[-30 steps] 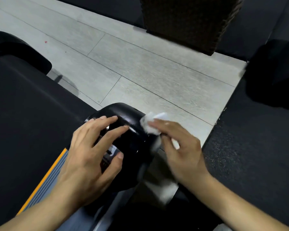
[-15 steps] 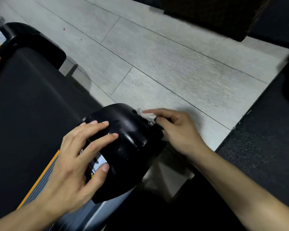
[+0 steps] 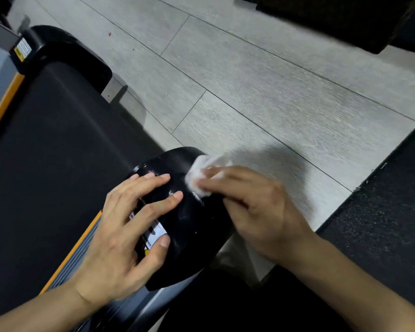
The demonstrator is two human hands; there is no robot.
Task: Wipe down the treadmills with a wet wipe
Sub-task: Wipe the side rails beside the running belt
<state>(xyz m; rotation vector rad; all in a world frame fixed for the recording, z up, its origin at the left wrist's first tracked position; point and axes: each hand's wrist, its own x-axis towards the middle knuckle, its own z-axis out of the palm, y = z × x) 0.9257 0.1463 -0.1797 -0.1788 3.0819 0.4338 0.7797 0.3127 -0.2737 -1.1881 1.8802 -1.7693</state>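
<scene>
A treadmill's black belt (image 3: 58, 144) fills the left of the view. Its glossy black rear end cap (image 3: 192, 226) sits near the middle, with a white label half under my fingers. My left hand (image 3: 127, 226) rests spread on top of this cap, fingers straight. My right hand (image 3: 256, 207) pinches a crumpled white wet wipe (image 3: 201, 176) and presses it against the cap's upper right side. The wipe and right hand are blurred by motion. A second black end cap (image 3: 65, 58) shows at the upper left.
Pale grey wood-look floor (image 3: 261, 87) lies beyond the treadmill. A dark speckled rubber mat (image 3: 388, 221) covers the right side. A dark woven bin (image 3: 333, 22) stands at the top right. An orange stripe (image 3: 74, 248) edges the treadmill's side rail.
My right hand has brought the wipe back from the cap's far right edge onto its top, near my left fingertips. The view has tilted and shows more of the far end cap.
</scene>
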